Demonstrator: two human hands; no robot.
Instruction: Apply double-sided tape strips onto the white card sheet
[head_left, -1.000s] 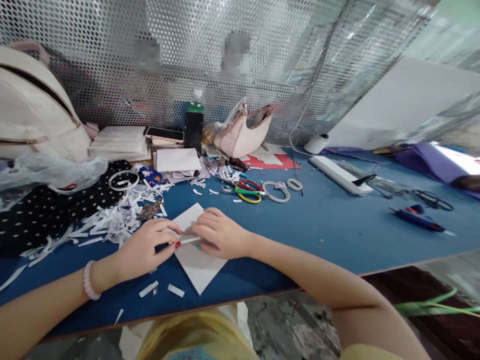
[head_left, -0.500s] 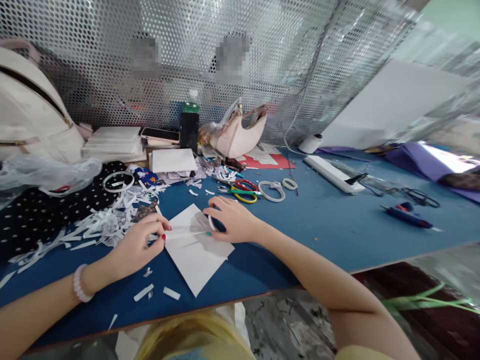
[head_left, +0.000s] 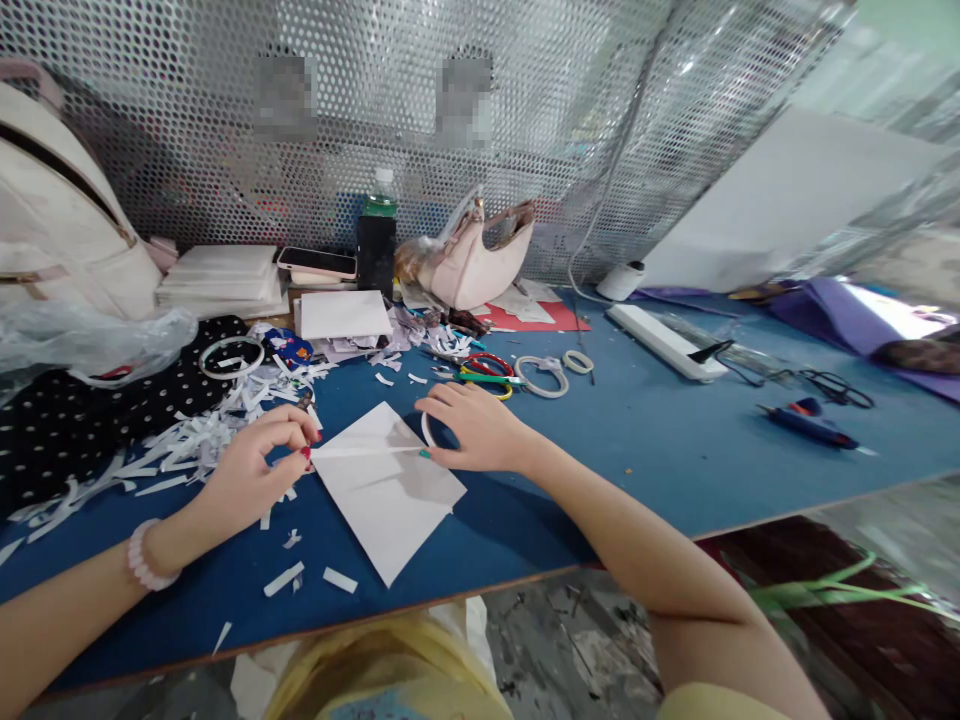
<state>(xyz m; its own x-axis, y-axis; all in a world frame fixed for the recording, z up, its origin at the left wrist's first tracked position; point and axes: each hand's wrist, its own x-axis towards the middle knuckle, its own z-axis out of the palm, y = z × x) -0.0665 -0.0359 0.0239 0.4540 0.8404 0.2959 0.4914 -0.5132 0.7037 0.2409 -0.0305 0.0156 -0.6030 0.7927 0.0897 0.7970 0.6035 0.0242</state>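
Note:
A white sheet of paper (head_left: 390, 515) lies at an angle on the blue table in front of me, with a crease or seam across it. My right hand (head_left: 484, 428) grips a white roll of tape (head_left: 428, 430) at the paper's right edge. From the roll, a narrow pale strip of tape (head_left: 367, 453) runs left over the sheet. At the left corner, my left hand (head_left: 259, 465) pinches the strip's end between thumb and fingertips. Whether the strip touches the paper all along, I cannot tell.
Paper scraps (head_left: 217, 430) cover the table at left, beside black dotted cloth (head_left: 112, 430). Scissors (head_left: 487, 375) and tape rolls (head_left: 541, 377) lie beyond my right hand. A blue glue gun (head_left: 810, 425) rests at right. A paper stack (head_left: 217, 280) and pink bag (head_left: 465, 270) stand behind.
My left hand has moved left, away from the roll, and the tape strip between my hands is longer. My right hand stays near the paper's right edge. The view has shifted slightly.

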